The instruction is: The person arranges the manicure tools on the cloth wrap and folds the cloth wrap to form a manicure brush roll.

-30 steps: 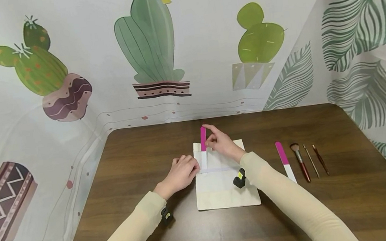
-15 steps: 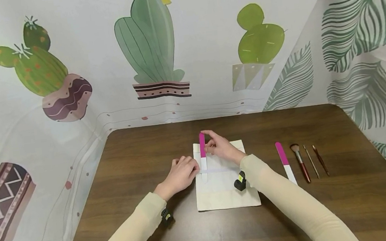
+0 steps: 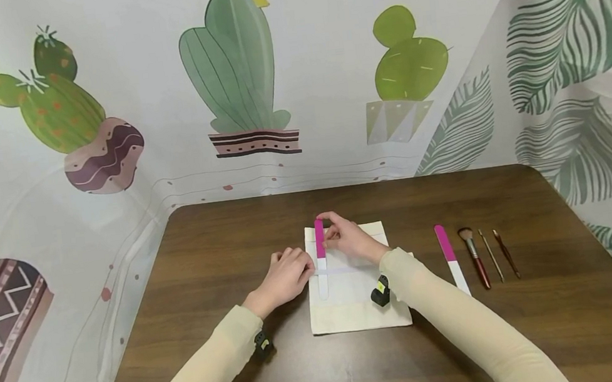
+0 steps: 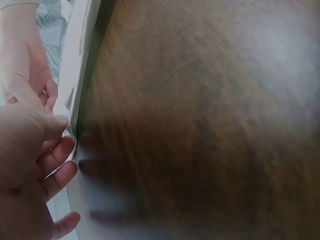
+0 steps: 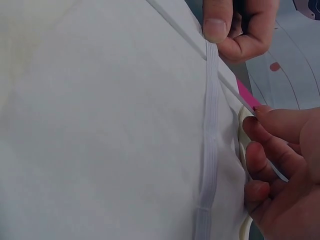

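A cream cloth case point(image 3: 361, 317) lies unfolded on the table, with a white elastic band point(image 5: 210, 135) across its inside. One nail file point(image 3: 319, 237), pink at the far end and white at the near end, runs under the band near the case's left edge. My right hand point(image 3: 350, 237) pinches the file's pink part between thumb and fingers, index fingertip at its far tip. My left hand point(image 3: 287, 278) pinches the case's left edge at the band's end; in the right wrist view its thumb presses on the band beside the file.
To the right of the case lie a second pink and white nail file point(image 3: 446, 247), a makeup brush point(image 3: 476, 260) with a red handle, a thin metal tool point(image 3: 492, 256) and a slim brown tool point(image 3: 507, 254). A cactus-print cloth point(image 3: 328, 87) hangs behind the wooden table point(image 3: 220, 232).
My right hand has drawn the nail file toward me and slightly left, so more of its white end shows past the elastic band. My left hand has stayed at the case's edge.
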`<act>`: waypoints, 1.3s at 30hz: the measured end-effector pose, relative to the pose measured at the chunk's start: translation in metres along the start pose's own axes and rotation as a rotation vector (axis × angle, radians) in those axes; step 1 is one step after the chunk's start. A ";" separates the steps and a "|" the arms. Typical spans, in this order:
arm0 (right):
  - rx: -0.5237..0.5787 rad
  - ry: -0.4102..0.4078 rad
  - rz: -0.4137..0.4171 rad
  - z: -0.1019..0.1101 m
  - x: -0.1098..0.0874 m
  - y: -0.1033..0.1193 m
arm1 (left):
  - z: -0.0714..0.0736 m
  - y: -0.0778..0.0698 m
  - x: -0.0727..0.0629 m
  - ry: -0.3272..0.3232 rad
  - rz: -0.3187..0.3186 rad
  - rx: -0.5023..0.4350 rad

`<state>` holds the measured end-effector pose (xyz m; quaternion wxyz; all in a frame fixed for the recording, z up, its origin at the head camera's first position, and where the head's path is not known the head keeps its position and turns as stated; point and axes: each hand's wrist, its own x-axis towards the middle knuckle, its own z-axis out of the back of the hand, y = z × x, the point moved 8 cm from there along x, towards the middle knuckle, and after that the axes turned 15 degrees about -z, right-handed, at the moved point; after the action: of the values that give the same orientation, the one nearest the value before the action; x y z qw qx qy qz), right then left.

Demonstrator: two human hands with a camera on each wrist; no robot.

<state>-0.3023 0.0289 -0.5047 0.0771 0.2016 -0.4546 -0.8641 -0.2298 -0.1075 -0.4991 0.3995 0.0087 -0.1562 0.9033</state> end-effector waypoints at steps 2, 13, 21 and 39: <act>-0.008 -0.005 0.005 0.000 0.000 0.000 | 0.000 0.000 0.000 -0.003 -0.002 0.004; -0.038 0.022 -0.004 -0.005 -0.006 -0.001 | 0.000 0.000 0.000 -0.006 0.007 0.002; -0.072 0.024 0.002 -0.008 -0.009 -0.001 | 0.001 -0.001 0.000 0.000 0.012 -0.004; -0.143 0.019 -0.025 -0.012 -0.018 0.002 | 0.000 -0.002 -0.001 -0.011 0.012 0.004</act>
<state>-0.2812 0.0241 -0.5046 0.0847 0.2093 -0.3884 -0.8934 -0.2283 -0.1070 -0.4985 0.3933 0.0134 -0.1568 0.9058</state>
